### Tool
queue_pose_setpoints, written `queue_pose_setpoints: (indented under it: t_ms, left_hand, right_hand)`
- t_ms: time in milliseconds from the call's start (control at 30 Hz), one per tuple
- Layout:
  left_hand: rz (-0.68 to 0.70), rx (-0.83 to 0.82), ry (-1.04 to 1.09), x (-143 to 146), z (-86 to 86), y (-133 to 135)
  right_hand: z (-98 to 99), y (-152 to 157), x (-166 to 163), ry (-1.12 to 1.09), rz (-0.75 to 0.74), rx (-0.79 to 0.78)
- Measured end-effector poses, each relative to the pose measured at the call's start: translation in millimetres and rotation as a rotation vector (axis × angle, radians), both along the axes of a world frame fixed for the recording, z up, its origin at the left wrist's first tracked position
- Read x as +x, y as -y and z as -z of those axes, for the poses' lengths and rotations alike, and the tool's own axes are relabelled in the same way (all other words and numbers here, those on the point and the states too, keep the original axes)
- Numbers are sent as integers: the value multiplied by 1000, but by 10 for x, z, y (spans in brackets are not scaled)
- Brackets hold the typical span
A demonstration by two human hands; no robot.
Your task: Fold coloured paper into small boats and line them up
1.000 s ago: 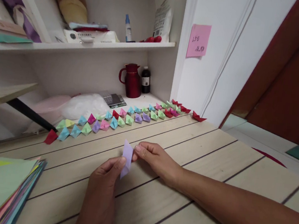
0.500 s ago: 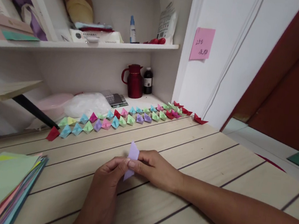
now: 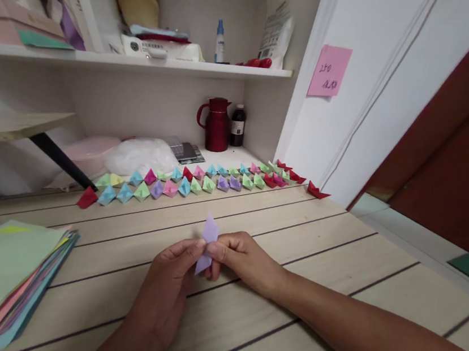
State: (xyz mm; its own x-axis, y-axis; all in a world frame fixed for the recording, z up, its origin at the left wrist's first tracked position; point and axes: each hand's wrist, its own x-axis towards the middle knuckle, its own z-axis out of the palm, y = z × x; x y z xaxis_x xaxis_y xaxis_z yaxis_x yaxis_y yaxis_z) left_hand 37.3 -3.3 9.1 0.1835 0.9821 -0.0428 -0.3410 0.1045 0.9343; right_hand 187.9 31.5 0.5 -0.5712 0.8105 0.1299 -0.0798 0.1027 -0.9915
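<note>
Purple folded paper (image 3: 211,231) is held upright, slightly tilted, between both of the person's hands, over the table. Beyond it rises the white cabinet (image 3: 265,99), the biggest thing near it. Below it spreads the table (image 3: 308,236), pale wood crossed by dark lines. To the left of the purple paper, and nearer the person, lies a stack of coloured sheets (image 3: 18,263), with light green on top. Beyond the purple paper and to its left, a white plastic bag (image 3: 143,156) sits at the cabinet's foot. Straight beyond it stands a dark red jug (image 3: 217,130) with its handle to the left. The left hand (image 3: 171,276) pinches the purple paper's left edge; the right hand (image 3: 249,263) is clamped on its right side, thumb on the near face, and the two thumb tips are just beside each other. Past the jug's right side, also beyond the purple paper, is a dark bottle (image 3: 237,127) with a white cap. Smallest are the paper boats (image 3: 184,186), many-coloured, in two rough rows beyond the purple paper.
</note>
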Motion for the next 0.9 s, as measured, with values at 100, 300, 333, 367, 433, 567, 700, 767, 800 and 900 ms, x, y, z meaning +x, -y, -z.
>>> queue_pose_setpoints:
  t_ms: [100,300,333,367,433,567,700,767,800,900]
  left_hand:
    - [-12,-2,67,-8,31,-15]
    - [-90,-66,123,4,50,-10]
    - [-89,-71,126,8,49,-5]
    - [-82,-68,130,12,48,-1]
    - [-49,-51,131,18,48,5]
    - [-7,-28,111,28,40,13]
    - [-15,-2,52,19,33,5]
    - [-83,38,-65,-14,42,-24]
    - [-145,80,-160,-39,48,-46]
    - [-357,291,-523,-130,77,-120]
  right_hand:
    - [-11,3,-10,23,25,18]
    - [-8,48,-40,105,44,17]
    - [8,49,-44,118,53,23]
    - [26,47,-47,121,58,25]
    - [66,36,-45,104,49,8]
    - [105,25,-23,136,41,-21]
    - [88,33,-26,211,60,12]
    - [70,20,-25,215,43,7]
    - [59,4,-15,207,25,4]
    - [16,-73,71,161,38,51]
